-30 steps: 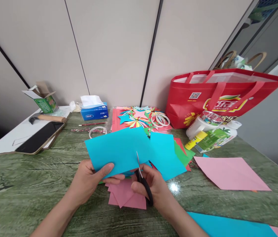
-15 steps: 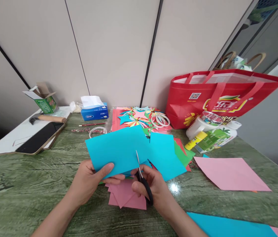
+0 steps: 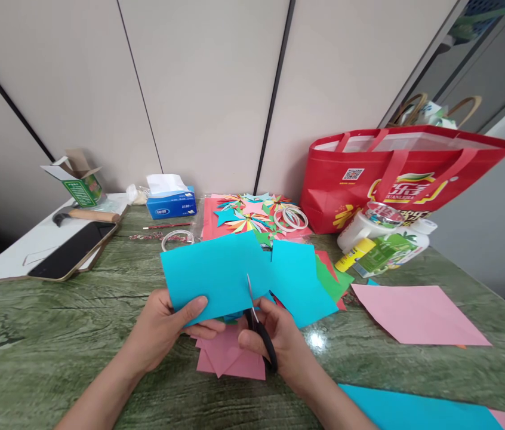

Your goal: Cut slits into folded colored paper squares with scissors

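Note:
A sheet of blue paper [image 3: 210, 275] is pinched at its lower left by my left hand [image 3: 174, 322], thumb on top and fingers beneath. My right hand [image 3: 274, 334] grips a pair of scissors [image 3: 261, 334] with black handles. One blade lies over the paper's lower right part, pointing up and away; the other blade is hidden. Under my hands lie several pink paper pieces [image 3: 230, 358]. Another blue piece [image 3: 299, 280] rests just right of the held sheet, on top of green paper [image 3: 333, 280] and red scraps.
Behind are layered coloured paper stars [image 3: 252, 218] and white tape rolls [image 3: 291, 218]. A blue tissue box [image 3: 171, 204], phone [image 3: 73, 251] and hammer [image 3: 86, 215] stand to the left. Rightward are a red bag [image 3: 369, 179], yellow glue stick [image 3: 354, 254] and pink sheet [image 3: 422, 313].
The blue sheet has shifted slightly to the right and tilted a little against the scissors. Both hands stay nearly in place, still holding the paper and the scissors.

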### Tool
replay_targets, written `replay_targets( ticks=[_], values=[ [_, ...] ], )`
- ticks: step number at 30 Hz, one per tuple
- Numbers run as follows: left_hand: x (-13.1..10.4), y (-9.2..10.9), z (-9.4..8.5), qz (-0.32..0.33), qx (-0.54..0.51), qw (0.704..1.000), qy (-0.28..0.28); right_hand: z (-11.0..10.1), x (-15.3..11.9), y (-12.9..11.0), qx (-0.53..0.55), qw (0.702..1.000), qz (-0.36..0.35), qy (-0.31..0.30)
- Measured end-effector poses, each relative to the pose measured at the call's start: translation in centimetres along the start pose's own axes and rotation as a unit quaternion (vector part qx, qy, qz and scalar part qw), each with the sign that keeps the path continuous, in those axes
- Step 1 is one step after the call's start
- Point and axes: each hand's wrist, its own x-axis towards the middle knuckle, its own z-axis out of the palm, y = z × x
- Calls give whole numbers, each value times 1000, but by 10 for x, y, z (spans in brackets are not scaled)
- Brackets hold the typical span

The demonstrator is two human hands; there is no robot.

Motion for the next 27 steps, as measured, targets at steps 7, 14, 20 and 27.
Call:
replay_targets(
  ticks=[7,14,20,27],
  values=[
    [1,0,0,-1,5,1000,-10,0,0,2,-4,1000,6,5],
    [0,1,-1,1,0,1000,-16,1,-1,0,-7,1000,12,15],
    [0,0,-1,1,-4,1000,-13,2,-1,0,-11,1000,17,18],
    [0,2,-1,-6,-2,1000,-6,2,-1,0,-17,1000,13,17]
  ],
)
